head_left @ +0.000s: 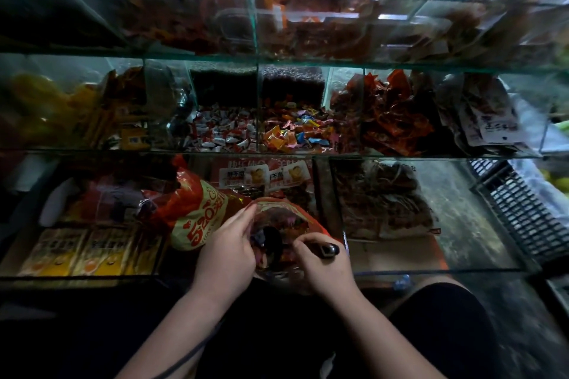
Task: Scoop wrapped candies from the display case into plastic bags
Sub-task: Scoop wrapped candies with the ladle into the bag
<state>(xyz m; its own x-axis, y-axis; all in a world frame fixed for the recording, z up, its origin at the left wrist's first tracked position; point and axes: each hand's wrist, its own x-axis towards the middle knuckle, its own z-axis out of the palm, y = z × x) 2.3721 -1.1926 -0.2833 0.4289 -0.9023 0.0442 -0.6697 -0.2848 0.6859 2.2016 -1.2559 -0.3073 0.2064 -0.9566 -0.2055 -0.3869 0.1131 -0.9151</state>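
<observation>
Light is dim and the wide lens softens detail inside the bag.

Left hand: thumb and fingers pinch the near-left rim of the plastic bag, holding its mouth open. Right hand: fingers are curled round the black handle of the scoop. The scoop's dark bowl sits inside the bag mouth. I cannot tell whether the bowl is loaded or already emptied.

The bag hangs over the lowest tier of the display case, just beside a red printed bag. The loose wrapped candies lie in two neighbouring middle-tier compartments, above and well apart from both hands.

I read this as the tipping stroke into the bag.

Risks as I see them:
- The mouth is held at one side only. If the far rim folds inward, candies will ride over it and drop into the lower tier.
- The scoop edge is against thin film, so a hard twist could snag or split it.
- The pinch is small, so added weight could pull the rim out of the fingers.
- The reach to the candies passes the glass shelf edge, and a rushed lift could knock the scoop against it.
- The two candy sorts sit side by side, so a careless dip would mix them.
</observation>
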